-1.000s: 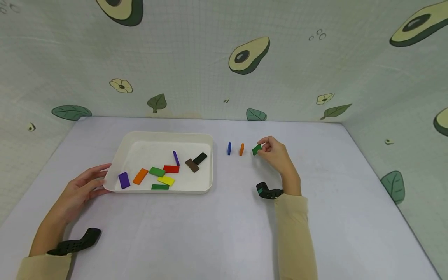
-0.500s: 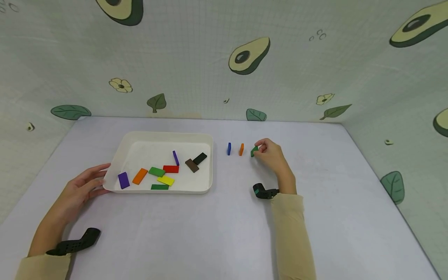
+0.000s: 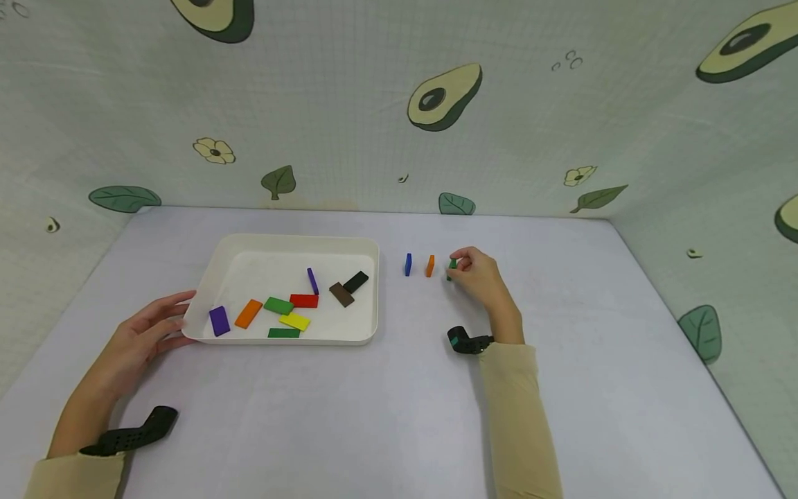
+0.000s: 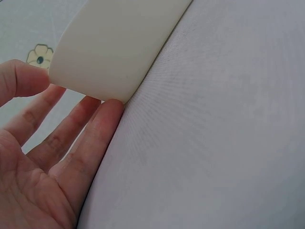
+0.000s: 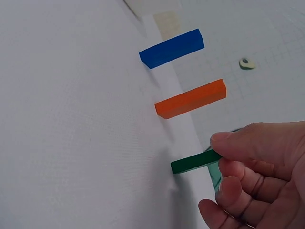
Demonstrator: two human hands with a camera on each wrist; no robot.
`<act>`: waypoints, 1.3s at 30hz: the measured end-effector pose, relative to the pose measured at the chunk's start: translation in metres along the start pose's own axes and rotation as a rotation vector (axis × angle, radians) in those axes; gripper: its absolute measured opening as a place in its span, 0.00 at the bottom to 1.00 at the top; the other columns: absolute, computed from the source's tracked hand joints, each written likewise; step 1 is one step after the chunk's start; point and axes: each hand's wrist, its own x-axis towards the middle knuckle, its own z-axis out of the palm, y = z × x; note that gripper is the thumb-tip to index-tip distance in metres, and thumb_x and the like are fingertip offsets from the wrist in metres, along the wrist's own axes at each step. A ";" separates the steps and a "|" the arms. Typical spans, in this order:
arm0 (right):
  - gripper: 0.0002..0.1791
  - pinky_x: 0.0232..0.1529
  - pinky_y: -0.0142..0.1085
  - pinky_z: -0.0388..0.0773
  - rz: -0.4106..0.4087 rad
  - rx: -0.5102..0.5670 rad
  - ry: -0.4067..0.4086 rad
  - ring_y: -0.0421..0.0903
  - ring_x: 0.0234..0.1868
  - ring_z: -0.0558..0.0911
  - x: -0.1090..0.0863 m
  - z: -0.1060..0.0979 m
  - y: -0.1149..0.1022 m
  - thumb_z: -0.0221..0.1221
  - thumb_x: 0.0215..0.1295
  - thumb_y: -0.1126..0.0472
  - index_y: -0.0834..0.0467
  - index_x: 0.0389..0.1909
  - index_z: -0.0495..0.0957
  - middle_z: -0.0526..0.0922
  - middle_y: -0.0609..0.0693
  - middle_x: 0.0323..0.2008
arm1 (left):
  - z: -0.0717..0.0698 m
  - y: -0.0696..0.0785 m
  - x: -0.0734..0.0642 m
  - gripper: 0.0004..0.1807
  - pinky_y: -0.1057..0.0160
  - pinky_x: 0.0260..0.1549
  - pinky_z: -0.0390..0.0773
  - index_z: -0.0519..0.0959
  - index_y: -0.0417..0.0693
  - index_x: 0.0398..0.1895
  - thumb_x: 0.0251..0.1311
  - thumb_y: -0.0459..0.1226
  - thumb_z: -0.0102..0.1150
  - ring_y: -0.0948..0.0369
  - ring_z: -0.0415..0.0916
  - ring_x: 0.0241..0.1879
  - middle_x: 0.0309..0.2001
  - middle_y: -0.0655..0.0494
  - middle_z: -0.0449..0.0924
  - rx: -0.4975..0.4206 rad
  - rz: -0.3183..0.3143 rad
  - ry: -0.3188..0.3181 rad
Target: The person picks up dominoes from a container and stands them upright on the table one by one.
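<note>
My right hand pinches a green domino block by its upper end, between thumb and fingers. The block is upright, at or just above the table; contact with the surface is hard to make out. To its left stand an orange domino block and a blue domino block, both on end in a row and apart from each other. My left hand rests its fairly straight fingertips and thumb against the left end of a white tray.
Inside the tray lie several loose blocks, among them a red block, a yellow block, a brown block and a black block. A patterned cloth rises behind the white table.
My right hand has moved slightly left with the green block, which has turned from showing its broad face to nearly edge-on, in line with the other two. The left hand has stayed put.
</note>
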 end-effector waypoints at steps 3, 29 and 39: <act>0.18 0.31 0.30 0.69 0.018 -0.007 -0.020 0.45 0.30 0.72 0.000 0.001 0.001 0.58 0.61 0.62 0.63 0.51 0.72 0.73 0.52 0.31 | 0.000 0.000 0.000 0.24 0.76 0.37 0.79 0.63 0.51 0.67 0.68 0.33 0.45 0.75 0.77 0.43 0.50 0.70 0.72 0.003 -0.004 0.001; 0.18 0.30 0.30 0.69 0.016 -0.039 -0.007 0.45 0.29 0.72 0.003 0.003 0.006 0.58 0.61 0.62 0.64 0.52 0.73 0.74 0.53 0.31 | 0.000 0.000 0.001 0.24 0.75 0.37 0.79 0.63 0.50 0.67 0.67 0.32 0.46 0.75 0.77 0.43 0.51 0.69 0.73 -0.037 0.007 -0.006; 0.20 0.29 0.30 0.69 0.008 -0.039 -0.024 0.44 0.28 0.72 0.003 0.001 0.005 0.58 0.60 0.62 0.64 0.52 0.72 0.74 0.52 0.30 | 0.000 0.000 0.000 0.24 0.75 0.37 0.79 0.63 0.50 0.67 0.68 0.32 0.46 0.75 0.77 0.43 0.51 0.70 0.73 -0.024 0.005 -0.005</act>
